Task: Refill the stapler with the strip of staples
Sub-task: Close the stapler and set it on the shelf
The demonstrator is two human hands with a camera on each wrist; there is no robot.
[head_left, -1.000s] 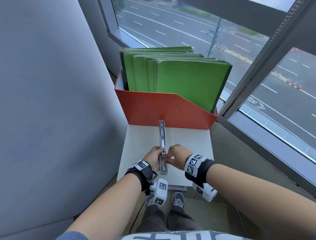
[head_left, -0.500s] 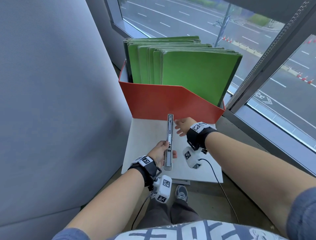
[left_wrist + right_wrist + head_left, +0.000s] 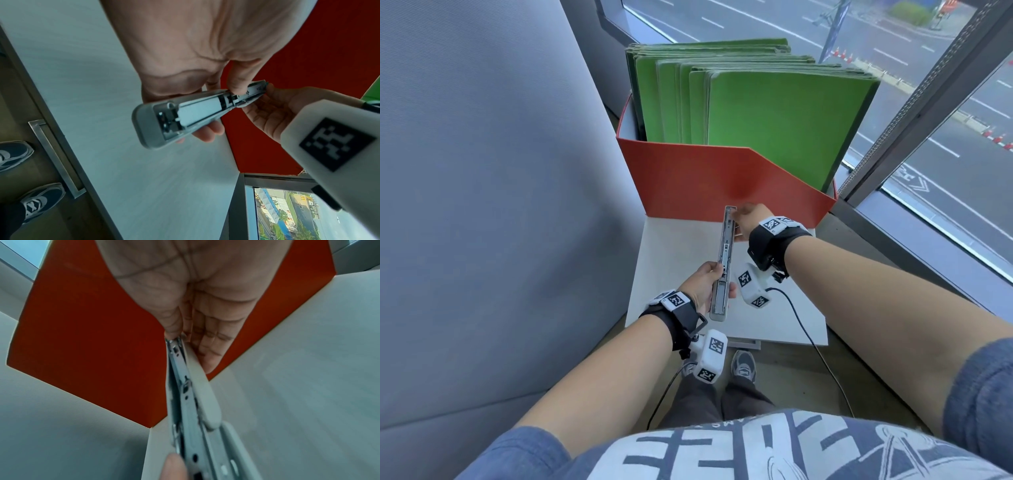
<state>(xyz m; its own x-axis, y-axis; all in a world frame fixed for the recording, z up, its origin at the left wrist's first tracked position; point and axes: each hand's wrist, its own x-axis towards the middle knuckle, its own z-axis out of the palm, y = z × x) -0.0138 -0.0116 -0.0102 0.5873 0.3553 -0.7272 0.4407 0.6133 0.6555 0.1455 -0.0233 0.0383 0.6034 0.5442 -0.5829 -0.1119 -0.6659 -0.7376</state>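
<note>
A grey stapler is swung open into one long line above the white table. My left hand grips its near plastic half, thumb on top. My right hand pinches the far tip of the metal magazine arm, close to the red box. The left wrist view shows the stapler under my left hand, with my right hand at its tip. The right wrist view has my right hand thumb and fingers closed on the stapler's end. No loose strip of staples shows.
A red file box with several green folders stands at the table's far edge. A grey partition runs along the left, and a window frame along the right. A black cable trails off the table's front right.
My right hand left the stapler's near end, travelled to the far tip and closed on it. My left hand kept its grip on the near half.
</note>
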